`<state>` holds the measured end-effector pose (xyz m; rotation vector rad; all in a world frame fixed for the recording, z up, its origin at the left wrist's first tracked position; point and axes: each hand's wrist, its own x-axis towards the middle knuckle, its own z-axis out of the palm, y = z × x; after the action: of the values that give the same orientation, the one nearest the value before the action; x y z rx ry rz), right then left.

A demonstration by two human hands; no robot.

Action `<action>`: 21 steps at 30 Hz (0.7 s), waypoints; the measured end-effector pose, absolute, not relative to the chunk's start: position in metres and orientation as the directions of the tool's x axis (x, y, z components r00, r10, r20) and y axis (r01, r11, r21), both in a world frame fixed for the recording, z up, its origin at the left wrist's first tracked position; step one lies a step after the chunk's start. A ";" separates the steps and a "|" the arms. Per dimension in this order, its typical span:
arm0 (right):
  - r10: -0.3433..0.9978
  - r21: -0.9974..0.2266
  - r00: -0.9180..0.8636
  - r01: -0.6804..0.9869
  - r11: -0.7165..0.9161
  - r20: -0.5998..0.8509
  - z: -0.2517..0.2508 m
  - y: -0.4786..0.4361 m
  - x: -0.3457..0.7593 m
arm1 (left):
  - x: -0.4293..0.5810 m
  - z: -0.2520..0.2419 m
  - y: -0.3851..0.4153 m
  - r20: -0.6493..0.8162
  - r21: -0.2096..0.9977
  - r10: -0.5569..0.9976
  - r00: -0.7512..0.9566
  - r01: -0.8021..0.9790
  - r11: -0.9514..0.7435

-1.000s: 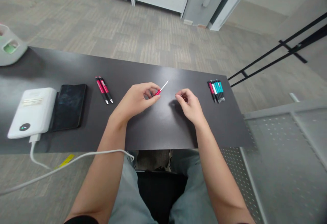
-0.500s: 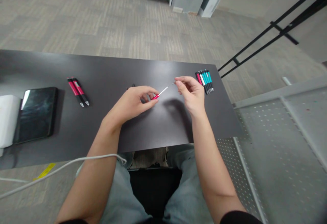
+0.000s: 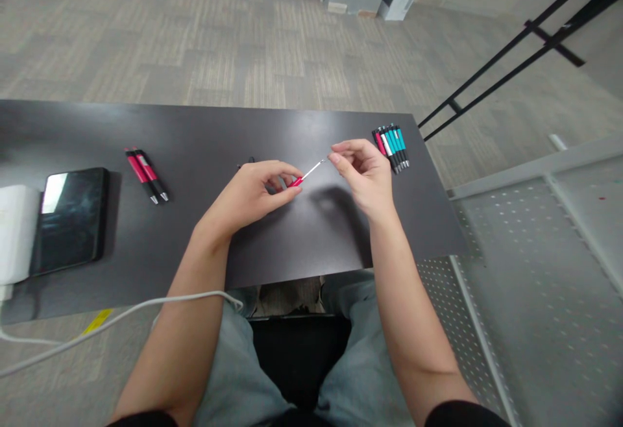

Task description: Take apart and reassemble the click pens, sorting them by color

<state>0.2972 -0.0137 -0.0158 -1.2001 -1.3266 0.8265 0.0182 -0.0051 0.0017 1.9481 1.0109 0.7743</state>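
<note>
My left hand (image 3: 263, 188) is closed around a red pen barrel (image 3: 296, 182), most of which the fingers hide. A thin white refill (image 3: 313, 170) sticks out of the barrel, slanting up to the right. At its far tip, my right hand (image 3: 363, 170) pinches thumb and forefinger together on a tiny metal piece (image 3: 326, 159) that looks like a spring. It is too small to tell whether it is around the tip or just touching it. Both hands are above the dark table (image 3: 302, 239).
Two red-and-black pens (image 3: 146, 175) lie to the left. Several red, white and teal pens (image 3: 391, 148) lie in a row beyond my right hand. A black tablet-like device (image 3: 71, 219) and a white box (image 3: 18, 232) are far left. A white cable (image 3: 146, 305) crosses my left forearm.
My right fingers are slightly closer to the refill's tip, and less of the small metal piece shows between them. My left hand keeps its grip on the barrel. The view has shifted slightly.
</note>
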 end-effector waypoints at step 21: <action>0.984 -0.964 0.000 0.196 0.177 0.181 -0.011 -0.020 0.282 | 0.019 -0.003 -0.003 0.174 0.859 0.855 0.488 0.350 -0.374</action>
<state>0.2825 -0.0198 -0.0111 -1.2208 -1.4177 0.9616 0.0192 -0.0027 -0.0027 1.9389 0.9966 0.8047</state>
